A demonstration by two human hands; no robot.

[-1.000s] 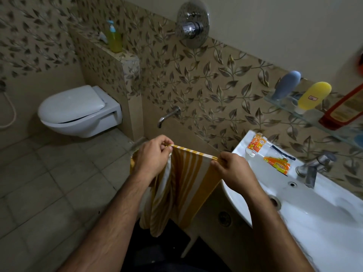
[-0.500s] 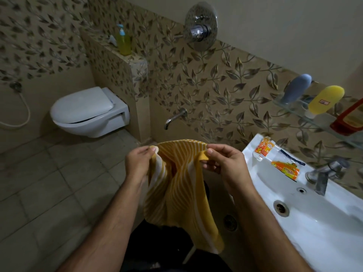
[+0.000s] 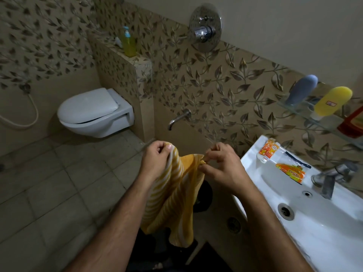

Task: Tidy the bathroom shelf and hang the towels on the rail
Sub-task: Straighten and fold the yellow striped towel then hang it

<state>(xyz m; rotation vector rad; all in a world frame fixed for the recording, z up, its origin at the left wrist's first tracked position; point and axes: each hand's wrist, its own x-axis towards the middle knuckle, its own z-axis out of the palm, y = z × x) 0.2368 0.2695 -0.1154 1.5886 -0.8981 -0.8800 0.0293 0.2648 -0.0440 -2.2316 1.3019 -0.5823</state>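
A yellow towel with white stripes [image 3: 176, 201] hangs bunched between my hands in front of me. My left hand [image 3: 155, 161] grips its upper left edge. My right hand [image 3: 222, 169] pinches the upper right corner with thumb and fingers. The glass shelf [image 3: 306, 112] on the right wall carries a grey-blue bottle [image 3: 301, 90], a yellow bottle [image 3: 332, 102] and a red container [image 3: 353, 122] cut off by the frame. No towel rail shows in view.
A white sink [image 3: 322, 222] with a tap [image 3: 332, 177] stands at right, with an orange box [image 3: 268, 151] and an orange packet [image 3: 290, 171] on its rim. A white toilet [image 3: 92, 112], a ledge with a soap pump bottle [image 3: 128, 43], a wall spout [image 3: 178, 118] and a shower valve [image 3: 204, 32] lie beyond.
The towel's top edge, stretched taut a second ago, has gone slack and bunched. My hands came closer together and my right hand has shifted its pinch on the corner.
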